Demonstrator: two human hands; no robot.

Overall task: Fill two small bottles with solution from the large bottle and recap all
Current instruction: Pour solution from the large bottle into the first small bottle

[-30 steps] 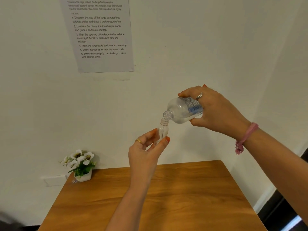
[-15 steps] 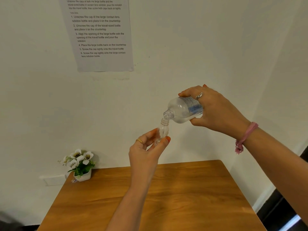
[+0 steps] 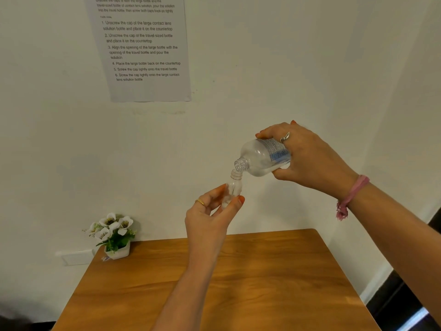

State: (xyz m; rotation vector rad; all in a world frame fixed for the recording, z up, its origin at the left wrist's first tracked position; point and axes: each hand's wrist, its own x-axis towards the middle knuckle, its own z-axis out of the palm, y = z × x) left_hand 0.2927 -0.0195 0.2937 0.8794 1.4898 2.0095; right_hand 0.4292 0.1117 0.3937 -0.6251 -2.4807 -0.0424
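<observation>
The bench (image 3: 262,283) below the arms shows bare wood; no caps and no second small bottle lie on the part in view, so I cannot tell whether one bottle is already filled. Above it, the left hand (image 3: 210,223) pinches the small bottle (image 3: 232,189) between thumb and fingers, upright and uncapped, held in the air over the bench's far edge. The right hand (image 3: 307,158) grips the large bottle (image 3: 262,158) round its body, tipped neck-down to the left, its open mouth just at the small bottle's mouth. Judging from this, the pour into one small bottle is under way; how full it is cannot be made out. Left to do at least: finish this fill, then recap. At the bench's far left corner stands a flower pot (image 3: 117,237), well apart from the hands. On the wall behind hangs an instruction sheet (image 3: 143,48). Nothing blocks the pour.
</observation>
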